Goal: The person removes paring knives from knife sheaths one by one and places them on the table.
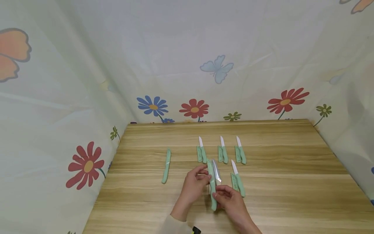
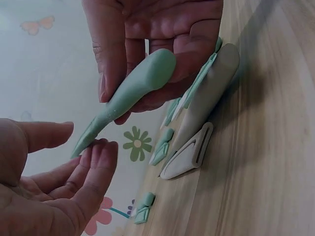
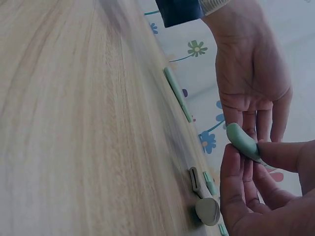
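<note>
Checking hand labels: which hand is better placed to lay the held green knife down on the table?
Right, probably. The right hand pinches the knife by its thick handle end, so it carries the weight. The left hand only touches the tapered end with its fingertips.

Right hand [image 3: 266,196] sits at 5 o'clock, pinching the rounded end of a mint green handle [image 3: 242,141]. Left hand [image 3: 251,83] hangs in from 1 o'clock, fingertips right beside that handle. Another green knife [image 3: 177,94] lies on the wooden table [image 3: 74,137].
</note>
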The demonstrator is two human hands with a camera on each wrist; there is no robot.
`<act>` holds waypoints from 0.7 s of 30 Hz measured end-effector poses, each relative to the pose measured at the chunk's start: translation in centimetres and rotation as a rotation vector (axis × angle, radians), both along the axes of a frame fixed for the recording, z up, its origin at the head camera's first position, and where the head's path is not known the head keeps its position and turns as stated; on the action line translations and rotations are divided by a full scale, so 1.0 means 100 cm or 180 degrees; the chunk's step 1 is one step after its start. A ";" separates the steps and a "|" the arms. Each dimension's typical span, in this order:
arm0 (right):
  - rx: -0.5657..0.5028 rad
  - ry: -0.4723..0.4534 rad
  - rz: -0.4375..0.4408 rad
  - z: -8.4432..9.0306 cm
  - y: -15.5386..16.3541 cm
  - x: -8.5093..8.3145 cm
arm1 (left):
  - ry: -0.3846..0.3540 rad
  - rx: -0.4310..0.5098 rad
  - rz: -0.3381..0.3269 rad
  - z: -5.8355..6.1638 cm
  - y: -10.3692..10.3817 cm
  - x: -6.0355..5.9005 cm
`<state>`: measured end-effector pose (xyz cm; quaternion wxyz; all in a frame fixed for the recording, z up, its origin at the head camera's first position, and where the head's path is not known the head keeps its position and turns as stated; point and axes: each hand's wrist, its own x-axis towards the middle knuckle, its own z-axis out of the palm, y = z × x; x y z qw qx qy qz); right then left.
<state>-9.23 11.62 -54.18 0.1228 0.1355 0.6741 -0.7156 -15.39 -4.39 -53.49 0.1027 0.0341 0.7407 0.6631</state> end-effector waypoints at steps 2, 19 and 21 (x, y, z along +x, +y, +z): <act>-0.0033 0.0009 0.0040 0.000 0.000 0.001 | 0.0025 0.0007 0.0073 0.001 0.002 -0.003; -0.0045 0.0066 0.0183 0.001 0.004 0.002 | -0.0085 0.0115 0.0330 0.003 0.004 -0.010; -0.0053 0.0078 0.0202 0.002 0.004 0.002 | -0.0112 0.0138 0.0325 0.004 0.003 -0.010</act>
